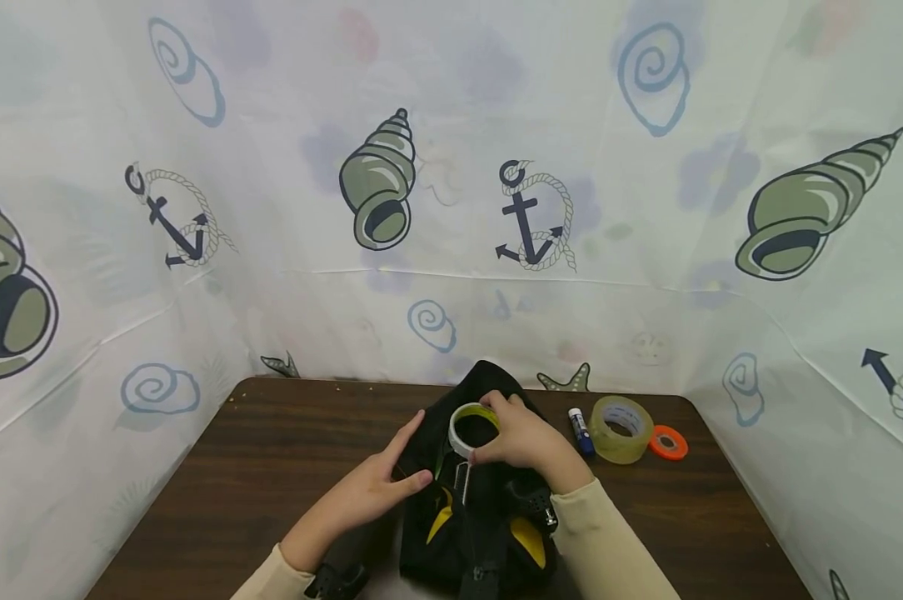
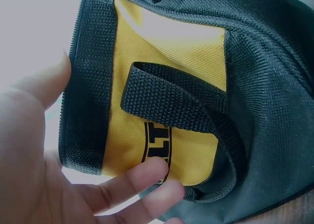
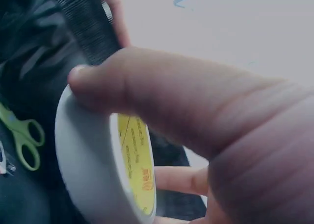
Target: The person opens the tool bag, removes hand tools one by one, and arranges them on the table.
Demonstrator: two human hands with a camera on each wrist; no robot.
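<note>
A black tool bag with yellow side panels stands on the table with its zipped mouth open. My right hand grips a white roll of tape with a yellow printed core, thumb on its outer face and fingers on the far side. The roll is over the bag's opening. My left hand holds the bag's left rim, thumb at the zipper edge and fingers against the yellow panel outside, near a black strap loop. Inside the bag lie green-handled scissors.
Right of the bag on the brown wooden table are a blue-and-white glue stick, a wide clear tape roll and a small orange roll. A shell-and-anchor printed curtain surrounds the table.
</note>
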